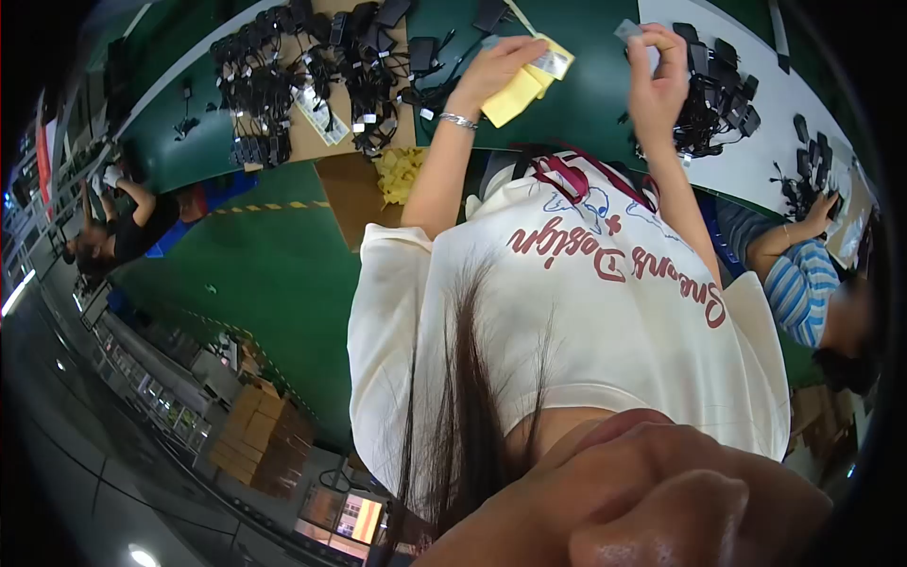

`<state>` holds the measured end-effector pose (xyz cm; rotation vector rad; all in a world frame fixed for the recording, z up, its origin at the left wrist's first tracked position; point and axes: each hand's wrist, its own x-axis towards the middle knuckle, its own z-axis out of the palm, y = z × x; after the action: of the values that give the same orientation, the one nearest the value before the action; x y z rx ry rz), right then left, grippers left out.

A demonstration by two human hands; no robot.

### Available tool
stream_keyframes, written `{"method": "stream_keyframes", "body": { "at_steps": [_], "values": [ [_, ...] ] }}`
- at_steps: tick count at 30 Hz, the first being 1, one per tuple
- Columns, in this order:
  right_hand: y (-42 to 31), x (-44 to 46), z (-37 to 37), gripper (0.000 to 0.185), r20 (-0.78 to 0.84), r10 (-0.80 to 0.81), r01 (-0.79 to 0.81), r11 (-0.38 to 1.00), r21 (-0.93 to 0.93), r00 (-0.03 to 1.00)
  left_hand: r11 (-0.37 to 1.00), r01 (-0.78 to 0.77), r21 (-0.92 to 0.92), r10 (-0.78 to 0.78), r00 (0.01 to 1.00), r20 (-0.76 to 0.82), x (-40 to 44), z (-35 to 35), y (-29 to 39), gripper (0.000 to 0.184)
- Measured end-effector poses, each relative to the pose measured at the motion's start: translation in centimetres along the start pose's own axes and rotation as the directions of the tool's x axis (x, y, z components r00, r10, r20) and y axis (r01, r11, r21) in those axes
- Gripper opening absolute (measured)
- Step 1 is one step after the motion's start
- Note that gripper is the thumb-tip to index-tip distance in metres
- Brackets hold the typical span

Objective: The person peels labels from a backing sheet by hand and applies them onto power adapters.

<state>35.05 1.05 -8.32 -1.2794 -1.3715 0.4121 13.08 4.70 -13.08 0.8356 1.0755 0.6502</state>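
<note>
**L hand clamped on yellow slips, R hand w/ clear bit, both over green top**

L hand: thumb & fingers pinched on the yellow slips, a small fanned stack w/ a white printed label at its upper end. Slips are above the green top, nr its mid part. Bracelet on that wrist.

R hand: over R part of green top, well apart from L hand. Fingers curled, thumb raised; a small clear bit at the tips. Can't tell exactly which fingers grip it.

Things abt the green top:
- On it, just L of L hand: a few blk adapters w/ cords.
- L part: brown board w/ rows of adapters, cords bunched, plus a printed sheet partly under cords.
- Far L: one small cord bundle.
- R side: white top w/ a pile of adapters beside R hand, another group farther R.
- Below near edge, L of wearer: open carton w/ crumpled yellow scraps.

Co-worker in striped top R of green top, a hand at the farther group. Another co-worker, dark top, off its L end.
</note>
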Motion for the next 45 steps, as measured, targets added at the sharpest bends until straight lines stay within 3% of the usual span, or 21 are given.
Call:
{"method": "stream_keyframes", "body": {
  "at_steps": [2, 3, 4, 7, 9, 12, 16, 21, 23, 25, 27, 28, 29, 31, 32, 34, 36, 38, 39, 42, 45],
  "values": [
    [0.3, 1.8, -2.1, 0.01, 0.1, 0.317, -0.332, 0.919, 0.215, 0.943, 0.994, 0.034, 0.099, -0.029, 0.998, -0.051, 3.3, -2.8, -1.9, 0.033],
    [0.6, 1.9, -3.1, 0.011, 0.172, 0.455, -0.487, 0.818, 0.307, 0.873, 0.87, -0.18, 0.459, 0.315, 0.919, -0.238, 5.9, -4.7, -4.7, 0.036],
    [1.1, 1.7, -4.1, 0.011, 0.152, 0.464, -0.488, 0.817, 0.307, 0.873, 0.582, -0.253, 0.773, 0.655, 0.709, -0.261, 8.0, -5.9, -6.7, 0.038],
    [3.4, 0.4, -5.6, 0.016, 0.438, 0.552, -0.704, 0.587, 0.401, 0.71, 0.559, -0.315, 0.767, 0.559, 0.827, -0.067, 11.9, -8.1, -7.7, 0.04],
    [3.6, -0.7, -5.2, 0.017, 0.417, 0.593, -0.724, 0.584, 0.366, 0.689, 0.548, -0.35, 0.76, 0.503, 0.864, 0.035, 13.6, -7.9, -7.8, 0.041],
    [4.2, -2.4, -4.6, 0.019, 0.398, 0.663, -0.772, 0.567, 0.288, 0.634, 0.306, -0.205, 0.93, 0.351, 0.932, 0.09, 14.8, -6.2, -9.2, 0.05],
    [6.1, -3.3, -3.5, 0.019, 0.39, 0.655, -0.757, 0.611, 0.23, 0.647, 0.131, -0.158, 0.979, 0.293, 0.949, 0.114, 14.6, -5.6, -10.8, 0.052],
    [10.8, -4.1, -1.4, 0.023, 0.46, 0.65, -0.79, 0.562, 0.245, 0.605, 0.287, -0.205, 0.936, 0.325, 0.94, 0.106, 10.6, -5.0, -11.0, 0.04],
    [11.6, -4.1, -1.4, 0.024, 0.463, 0.634, -0.777, 0.577, 0.249, 0.619, 0.516, -0.221, 0.828, 0.275, 0.958, 0.084, 11.1, -6.4, -12.1, 0.034],
    [10.9, -3.8, -1.7, 0.024, 0.479, 0.631, -0.783, 0.574, 0.24, 0.61, 0.62, -0.219, 0.753, 0.245, 0.966, 0.08, 10.4, -6.1, -11.7, 0.032],
    [9.9, -3.7, -2.4, 0.025, 0.519, 0.631, -0.799, 0.569, 0.197, 0.577, 0.968, -0.163, 0.189, 0.184, 0.978, -0.099, 7.7, -5.3, -12.0, 0.029],
    [9.1, -3.2, -2.7, 0.025, 0.517, 0.63, -0.797, 0.571, 0.198, 0.58, 0.978, -0.144, -0.148, 0.12, 0.979, -0.163, 6.4, -4.3, -11.2, 0.027],
    [7.8, -2.7, -2.9, 0.024, 0.53, 0.616, -0.797, 0.561, 0.224, 0.583, 0.978, -0.147, -0.147, 0.122, 0.979, -0.163, 4.9, -3.2, -9.9, 0.027],
    [5.0, -2.2, -3.5, 0.023, 0.565, 0.588, -0.804, 0.529, 0.272, 0.578, 0.706, -0.351, -0.615, 0.343, 0.929, -0.136, 0.4, -0.1, -6.5, 0.033],
    [3.9, -1.9, -3.8, 0.023, 0.574, 0.586, -0.808, 0.524, 0.269, 0.572, 0.706, -0.355, -0.613, 0.34, 0.929, -0.147, -1.4, 1.6, -4.9, 0.033],
    [2.2, -0.9, -4.3, 0.026, 0.595, 0.526, -0.784, 0.515, 0.345, 0.608, 0.304, -0.24, -0.922, 0.348, 0.929, -0.127, -4.1, 4.9, -2.0, 0.031],
    [-0.2, 0.2, -4.6, 0.027, 0.607, 0.493, -0.774, 0.502, 0.386, 0.623, 0.242, -0.188, -0.952, 0.312, 0.944, -0.107, -6.2, 7.3, 0.7, 0.032],
    [-3.3, 1.9, -4.5, 0.012, 0.626, 0.447, -0.755, 0.52, 0.4, 0.639, 0.103, -0.065, -0.993, 0.248, 0.968, -0.038, -7.7, 9.1, 2.4, 0.034],
    [-4.3, 2.3, -4.4, 0.006, 0.633, 0.425, -0.745, 0.528, 0.407, 0.647, 0.105, -0.069, -0.992, 0.249, 0.968, -0.041, -8.2, 9.7, 2.3, 0.034],
    [-5.3, 3.0, -4.2, 0.009, 0.596, 0.425, -0.715, 0.559, 0.42, 0.682, 0.337, -0.16, -0.928, 0.282, 0.957, -0.062, -9.0, 11.4, 2.3, 0.033],
    [-7.6, 3.6, -4.2, 0.011, 0.554, 0.477, -0.726, 0.531, 0.437, 0.682, 0.315, -0.141, -0.939, 0.301, 0.953, -0.042, -9.2, 11.4, 1.8, 0.032]
  ]
}}
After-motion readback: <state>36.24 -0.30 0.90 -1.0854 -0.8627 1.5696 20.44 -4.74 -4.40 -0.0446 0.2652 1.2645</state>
